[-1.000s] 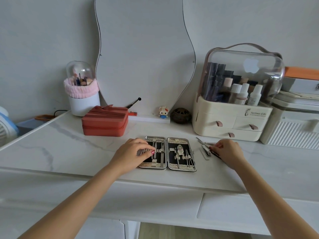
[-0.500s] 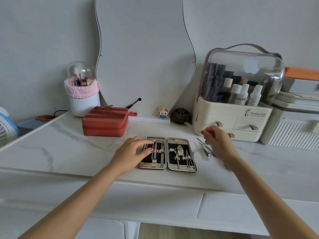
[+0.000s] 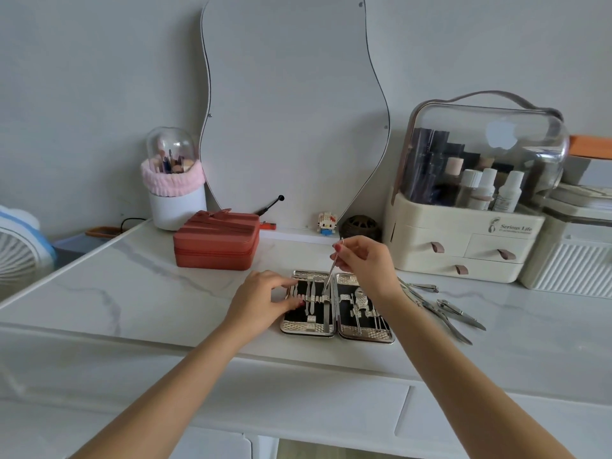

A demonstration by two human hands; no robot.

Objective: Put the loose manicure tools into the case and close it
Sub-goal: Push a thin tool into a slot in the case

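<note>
A white marble-look tabletop [image 3: 139, 293] carries everything here. At the far left edge, about nine o'clock from the middle of the view, sits part of a small fan [image 3: 20, 253]. Toward ten o'clock stands a white brush holder [image 3: 175, 200] with a clear dome and a pink band, and just beside it, nearer the viewer, lies a closed red zip box [image 3: 217, 241]. The left hand [image 3: 265, 301] lies with its fingers loosely spread, fingertips pressing on the left edge of the open manicure case [image 3: 336, 306], which lies flat at the centre with both halves facing up and several tools strapped inside. Above the case's left half, the right hand [image 3: 366, 265] pinches a thin metal tool [image 3: 332, 270] between thumb and forefinger; the tool slants down, its lower tip at or just above the strap in the left half, contact unclear. At three o'clock from the case, the loose manicure tools [image 3: 440, 308], clippers and nippers among them, lie on the tabletop, apart from the case. Behind them, toward one o'clock, stands a cream cosmetics organiser [image 3: 463, 246] with drawers and a clear lid over bottles.
</note>
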